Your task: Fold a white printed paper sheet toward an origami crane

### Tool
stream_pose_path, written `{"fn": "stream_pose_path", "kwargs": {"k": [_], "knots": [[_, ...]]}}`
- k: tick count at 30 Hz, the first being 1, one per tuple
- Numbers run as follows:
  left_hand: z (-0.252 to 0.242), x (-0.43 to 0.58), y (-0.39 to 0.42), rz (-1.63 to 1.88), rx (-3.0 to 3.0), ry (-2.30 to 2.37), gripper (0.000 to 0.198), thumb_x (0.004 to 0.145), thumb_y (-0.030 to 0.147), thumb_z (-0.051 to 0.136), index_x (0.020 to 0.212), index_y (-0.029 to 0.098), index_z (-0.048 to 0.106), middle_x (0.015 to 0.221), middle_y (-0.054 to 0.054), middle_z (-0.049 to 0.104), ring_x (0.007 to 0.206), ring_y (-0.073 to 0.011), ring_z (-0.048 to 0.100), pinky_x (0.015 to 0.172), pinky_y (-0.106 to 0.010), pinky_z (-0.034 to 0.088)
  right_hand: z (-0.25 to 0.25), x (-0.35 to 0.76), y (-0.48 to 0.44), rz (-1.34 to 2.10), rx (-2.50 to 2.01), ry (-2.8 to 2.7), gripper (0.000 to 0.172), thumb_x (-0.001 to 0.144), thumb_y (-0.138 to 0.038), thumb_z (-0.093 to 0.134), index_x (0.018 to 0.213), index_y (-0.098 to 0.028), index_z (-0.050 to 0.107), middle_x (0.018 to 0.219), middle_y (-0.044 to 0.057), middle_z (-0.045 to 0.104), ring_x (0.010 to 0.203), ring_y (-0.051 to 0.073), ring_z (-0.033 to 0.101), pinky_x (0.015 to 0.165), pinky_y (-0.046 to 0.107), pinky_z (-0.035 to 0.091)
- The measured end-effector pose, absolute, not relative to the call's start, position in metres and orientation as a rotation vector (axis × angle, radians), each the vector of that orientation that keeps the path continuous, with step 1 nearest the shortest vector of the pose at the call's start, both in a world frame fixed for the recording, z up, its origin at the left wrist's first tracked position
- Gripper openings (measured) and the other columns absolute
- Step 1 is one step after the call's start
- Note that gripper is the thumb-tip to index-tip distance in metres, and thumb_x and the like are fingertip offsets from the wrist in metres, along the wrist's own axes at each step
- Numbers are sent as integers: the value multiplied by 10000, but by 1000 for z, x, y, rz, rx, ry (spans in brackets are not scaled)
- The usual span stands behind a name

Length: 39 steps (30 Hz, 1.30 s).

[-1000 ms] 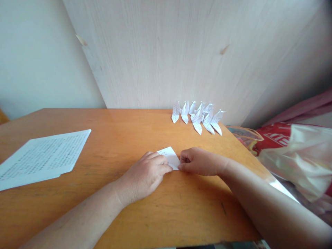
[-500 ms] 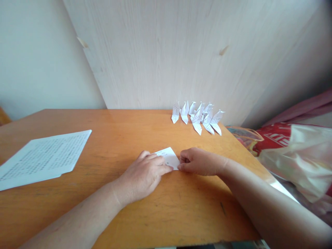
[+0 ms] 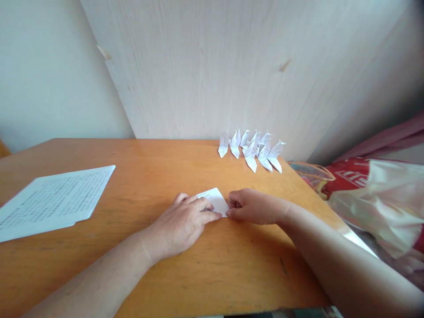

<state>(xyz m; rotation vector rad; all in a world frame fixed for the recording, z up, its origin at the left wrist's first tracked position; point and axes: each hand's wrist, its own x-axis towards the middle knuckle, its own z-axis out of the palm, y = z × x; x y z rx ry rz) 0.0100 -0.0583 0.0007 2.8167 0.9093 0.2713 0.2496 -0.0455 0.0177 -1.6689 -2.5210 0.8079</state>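
A small piece of folded white paper [image 3: 217, 201], printed with characters, lies on the wooden table between my hands. My left hand [image 3: 185, 221] rests over its left part, pressing it down with bent fingers; the thumb lies along the near edge. That side of the paper is hidden under the fingers. At the paper's right corner, my right hand [image 3: 253, 206] has its fingers curled in, with thumb and forefinger closed on the corner. Beyond the hands stand several folded paper cranes [image 3: 251, 154] in a close group.
A stack of printed sheets [image 3: 59, 194] lies on the left of the table [image 3: 149, 168]. A pale wood-grain panel [image 3: 198, 70] rises behind the table. Past the right edge are a red printed bag [image 3: 347, 174] and a whitish plastic bag [image 3: 380, 198].
My left fingers have shifted slightly on the paper, with a gap now showing between forefinger and thumb. The right hand keeps its place at the corner. The view has moved a little.
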Motion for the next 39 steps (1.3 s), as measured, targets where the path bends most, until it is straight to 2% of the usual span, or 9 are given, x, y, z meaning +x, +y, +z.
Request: {"fn": "stream_pose_path", "kwargs": {"k": [10,17,23,28,31,39], "knots": [[-10,5,-47,403,2617,1017,306,929,174,504,1194,282,612,1206,-17,628,1095,-215,565,936,-378,409,14,252,-44,820,-1623,-2534,130,827,-330,574,834,-203,604,797,3,663,686,144,565,539,242,329],[-13,7,-43,498,2472,1106,291,897,237,561,1185,259,594,1180,-37,589,1134,-223,543,984,-375,424,15,251,-45,817,-1648,-2511,122,821,-325,574,821,-204,596,790,4,662,686,147,558,541,248,327],[-7,11,-44,504,2410,1168,236,871,282,600,1103,245,614,1125,-35,571,1070,-222,551,929,-371,446,13,252,-45,830,-1658,-2497,129,818,-334,580,823,-209,608,786,4,662,683,148,558,531,248,321],[-7,12,-41,517,2368,1176,67,883,282,577,902,220,594,972,-11,562,932,-194,557,824,-337,452,13,252,-45,833,-1646,-2480,123,816,-324,582,812,-204,609,774,0,662,680,142,559,533,245,321],[-10,11,-39,532,2367,1158,80,896,254,545,830,213,559,938,-7,550,912,-186,549,816,-330,441,13,251,-45,842,-1646,-2483,122,817,-317,582,818,-201,619,774,4,667,674,140,559,534,247,322],[-9,12,-37,489,2386,1150,103,897,232,514,797,213,530,936,-14,539,924,-191,538,823,-336,433,16,250,-46,849,-1672,-2479,113,816,-301,584,825,-198,631,777,10,671,673,142,557,540,251,327]]}}
